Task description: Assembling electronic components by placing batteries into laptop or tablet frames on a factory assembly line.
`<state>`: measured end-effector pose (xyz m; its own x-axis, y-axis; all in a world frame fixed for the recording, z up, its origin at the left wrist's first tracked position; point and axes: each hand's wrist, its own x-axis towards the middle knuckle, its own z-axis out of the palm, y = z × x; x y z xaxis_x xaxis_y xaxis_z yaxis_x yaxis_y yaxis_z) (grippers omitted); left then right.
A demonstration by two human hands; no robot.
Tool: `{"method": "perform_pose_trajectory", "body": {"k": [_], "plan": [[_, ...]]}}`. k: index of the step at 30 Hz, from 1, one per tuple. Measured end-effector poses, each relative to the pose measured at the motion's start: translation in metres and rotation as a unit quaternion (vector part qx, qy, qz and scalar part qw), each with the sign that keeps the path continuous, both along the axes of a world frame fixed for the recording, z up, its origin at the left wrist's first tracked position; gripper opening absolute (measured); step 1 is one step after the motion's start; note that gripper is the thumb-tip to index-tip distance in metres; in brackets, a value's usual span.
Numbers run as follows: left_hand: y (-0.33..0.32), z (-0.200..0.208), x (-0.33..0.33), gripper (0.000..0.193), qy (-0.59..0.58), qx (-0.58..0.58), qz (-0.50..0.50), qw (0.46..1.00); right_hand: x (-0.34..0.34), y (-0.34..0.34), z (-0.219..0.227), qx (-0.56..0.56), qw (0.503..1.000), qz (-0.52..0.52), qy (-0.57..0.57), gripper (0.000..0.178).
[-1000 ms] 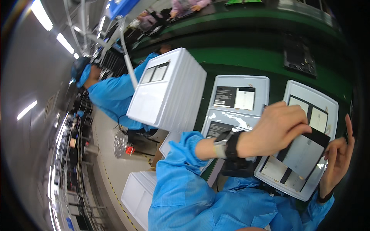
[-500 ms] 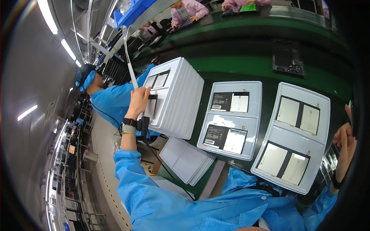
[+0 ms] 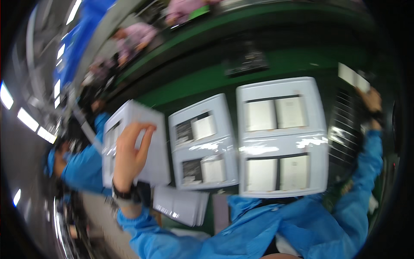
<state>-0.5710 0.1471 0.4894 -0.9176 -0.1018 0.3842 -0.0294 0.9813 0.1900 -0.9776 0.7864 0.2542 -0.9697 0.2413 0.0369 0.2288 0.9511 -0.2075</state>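
Observation:
My left hand (image 3: 131, 151) is raised in front of a tall stack of white plastic trays (image 3: 151, 151), fingers curved apart, holding nothing that I can see. At the far right, my right hand (image 3: 371, 101) grips a flat, pale two-panel battery pack (image 3: 353, 77) by its near end. Between my hands lie two white trays. The narrower tray (image 3: 202, 144) carries two battery packs with dark label halves (image 3: 185, 131). On the wider tray (image 3: 280, 144) are two pale packs (image 3: 261, 114) with black middle strips. Motion blurs the picture.
Beside my right arm stands a dark slotted rack (image 3: 343, 129). A black device part (image 3: 248, 62) lies on the green bench toward the back. Flat white trays (image 3: 181, 205) sit low at the left. A blue-sleeved co-worker (image 3: 82, 168) is at the left; pink-clad people (image 3: 136, 39) work across the bench.
My head view has swung right. My left hand has come off the top of the tray stack. My right hand has reached out to the far right and now shows a pale battery pack.

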Motion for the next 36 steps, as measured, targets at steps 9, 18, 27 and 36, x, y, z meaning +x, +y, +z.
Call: {"method": "perform_pose_trajectory", "body": {"k": [9,18,27,36], "plan": [[0.104,-0.058,-0.138,0.007,-0.100,0.058,-0.247,0.962,0.030,-0.038,0.020,-0.087,0.995,0.011,0.053,0.098],[0.031,-0.138,-0.321,0.038,-0.026,0.072,-0.087,0.993,0.020,-0.028,0.001,-0.046,0.976,0.165,0.131,0.099],[-0.036,-0.182,-0.370,0.067,-0.209,0.349,0.192,0.893,0.018,-0.051,0.020,-0.042,0.962,0.175,0.204,0.097],[0.018,-0.166,-0.416,0.070,-0.159,0.163,0.033,0.973,0.019,-0.052,0.026,-0.050,0.961,0.206,0.180,0.102]]}}
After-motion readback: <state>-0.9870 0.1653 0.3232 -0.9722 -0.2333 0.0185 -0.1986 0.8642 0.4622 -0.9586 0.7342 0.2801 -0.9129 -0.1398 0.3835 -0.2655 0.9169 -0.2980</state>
